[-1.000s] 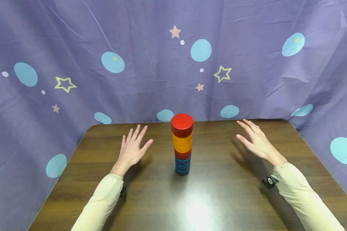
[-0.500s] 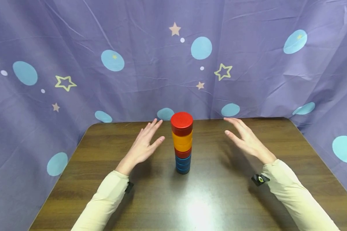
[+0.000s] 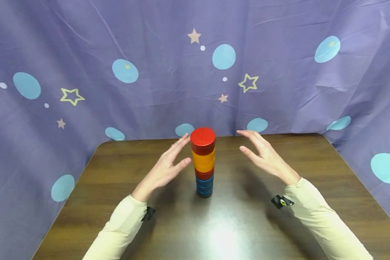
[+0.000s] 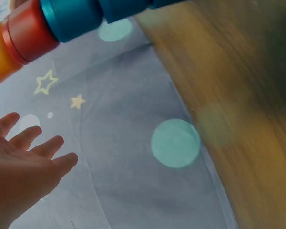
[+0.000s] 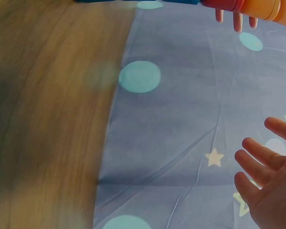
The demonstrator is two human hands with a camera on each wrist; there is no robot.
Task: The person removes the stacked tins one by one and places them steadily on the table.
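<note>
Purple fabric point(image 3: 162, 108), printed with blue ovals, stars and small white dots, hangs in folds along the far side and down the left and right of a dark brown wood-grain table point(image 3: 94, 206), whose near part catches a bright glare. Toward the middle of the table stands an upright tower point(image 3: 203, 161) of round pieces, blue at the bottom, then red, then orange, with a wider glossy red piece point(image 3: 203, 139) on top. Just left of it, the left hand point(image 3: 165, 166) is raised over the table, its fingers extended toward the far side and the thumb spread away from them; the left wrist view shows a gap between these fingers and the tower. On the right, set farther from the tower, the right hand point(image 3: 266, 155) mirrors it, fingers reaching left and far, thumb held apart, palm turned inward. Both hands cast soft shadows on the wood. Pale cream sleeves point(image 3: 321, 216) run in from the near left and near right, and dark wrist devices point(image 3: 282, 201) show on the inner side of each cuff.
</note>
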